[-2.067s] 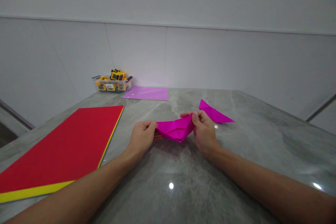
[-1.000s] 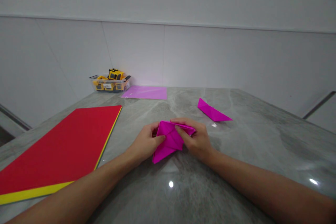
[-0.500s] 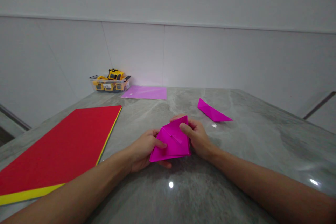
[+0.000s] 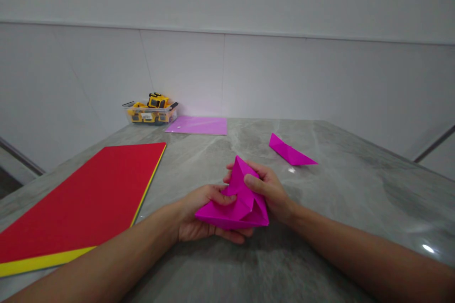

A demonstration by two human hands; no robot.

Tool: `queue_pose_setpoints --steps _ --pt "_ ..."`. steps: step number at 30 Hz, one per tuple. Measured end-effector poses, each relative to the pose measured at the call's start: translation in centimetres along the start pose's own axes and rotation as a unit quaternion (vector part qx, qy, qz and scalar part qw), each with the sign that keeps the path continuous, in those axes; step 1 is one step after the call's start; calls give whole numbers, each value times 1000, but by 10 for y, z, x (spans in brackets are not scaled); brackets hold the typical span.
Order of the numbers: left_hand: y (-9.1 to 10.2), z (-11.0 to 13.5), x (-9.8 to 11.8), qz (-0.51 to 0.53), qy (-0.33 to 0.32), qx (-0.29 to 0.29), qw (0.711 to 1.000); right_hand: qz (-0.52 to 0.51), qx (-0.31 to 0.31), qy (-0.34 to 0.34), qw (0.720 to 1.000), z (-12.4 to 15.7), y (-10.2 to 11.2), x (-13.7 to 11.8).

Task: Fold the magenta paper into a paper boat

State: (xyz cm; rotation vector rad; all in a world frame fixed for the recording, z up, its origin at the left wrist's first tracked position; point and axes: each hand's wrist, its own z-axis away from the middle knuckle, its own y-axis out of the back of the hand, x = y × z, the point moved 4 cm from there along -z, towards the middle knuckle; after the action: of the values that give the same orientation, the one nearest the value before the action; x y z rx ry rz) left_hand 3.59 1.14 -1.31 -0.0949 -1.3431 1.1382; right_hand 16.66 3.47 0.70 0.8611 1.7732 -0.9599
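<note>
A folded magenta paper [image 4: 227, 213] is held between both hands above the grey table, its layers partly spread and one point sticking up. My left hand [image 4: 202, 208] grips its left side, thumb pressed on the upper face and fingers underneath. On the right edge, my right hand [image 4: 268, 189] is closed, with the thumb on the front and the fingers behind, partly hidden by the paper. Another folded magenta paper piece [image 4: 291, 154], long and pointed at both ends, lies on the table beyond my right hand.
Large red sheets [image 4: 92, 194] with a yellow layer below lie at the left. At the back, a lilac sheet [image 4: 199, 125] rests beside a clear plastic box [image 4: 151, 116] of yellow toy vehicles. The grey marble-look table [image 4: 341, 199] ends against a white wall.
The held paper has gone from a flatter, closed shape to a more opened one, with a peak at the top and a wide lower edge. My hands have shifted slightly with it.
</note>
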Motion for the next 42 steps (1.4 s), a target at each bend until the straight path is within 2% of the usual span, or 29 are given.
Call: queue_pose_setpoints --steps 3,5,9,13,18,23,27,31,34,36,39,42 --pt "-3 0 1 -21 -9 25 999 -12 -7 -8 1000 1 -2 1" --pt "-3 -1 6 0 -43 65 997 -12 18 -2 1000 1 0 2" --pt "5 -1 21 85 -137 151 975 22 133 37 990 -3 13 3" --pt "6 -3 22 97 -193 134 967 14 241 40 970 -7 26 6" --pt "10 -7 14 7 -208 185 961 4 252 16 967 -9 24 17" --pt "13 -8 17 -1 -195 225 955 30 272 -10 962 -8 25 25" --pt "9 -8 19 1 -204 233 951 49 274 -16 960 -8 25 24" --pt "12 -6 20 -7 -260 226 939 44 259 16 965 -7 22 18" --pt "20 -2 25 -89 -338 218 911 62 204 59 975 -4 18 11" --pt "25 2 30 -162 -378 225 884 123 150 93 977 -1 14 7" --pt "28 6 37 -221 -396 231 861 255 82 149 952 5 7 2" --pt "26 8 41 -242 -403 244 848 335 84 202 917 8 6 -1"
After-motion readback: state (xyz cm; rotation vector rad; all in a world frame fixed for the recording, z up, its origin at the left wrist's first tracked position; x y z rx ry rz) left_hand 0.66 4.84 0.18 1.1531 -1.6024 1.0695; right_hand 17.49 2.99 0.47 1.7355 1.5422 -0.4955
